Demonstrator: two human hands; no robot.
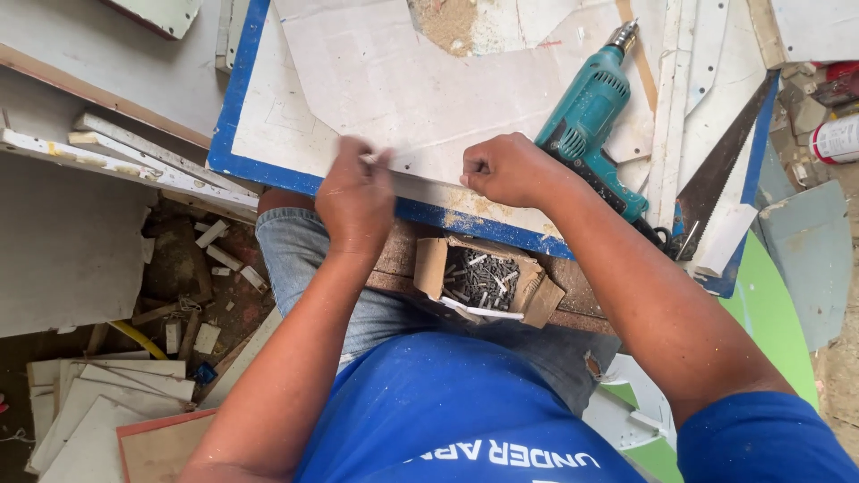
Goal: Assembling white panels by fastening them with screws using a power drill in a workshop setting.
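Floor scraps [107, 420]: pale board offcuts stacked at lower left, small wood bits on the dirt above them.
Loose strips [134, 156]: white battens lying slantwise just left of the bench edge.
Bench board [234, 116]: white top with blue painted edge, tilted across the upper frame.
White panel [429, 98]: large cut sheet lying flat on the bench board, its near edge right under both hands.
Left hand [356, 197]: fingers curled down onto the panel's near edge, thumb and forefinger pinched together on something small and pale at the tip; too small to tell what, maybe a screw.
Screw box [483, 279]: torn open cardboard box of dark screws, sitting on the person's lap below the bench edge, between the two forearms.
Right hand [508, 168]: closed into a loose fist, knuckles up, resting on the panel edge; cannot tell if anything is inside it.
Drill [591, 121]: teal power drill lying on the bench, chuck pointing up-frame, handle just beside the right wrist.
Hand saw [720, 174]: lies slantwise at the bench's right end, well clear of both hands.
Can [837, 139]: white and red, at far right edge.
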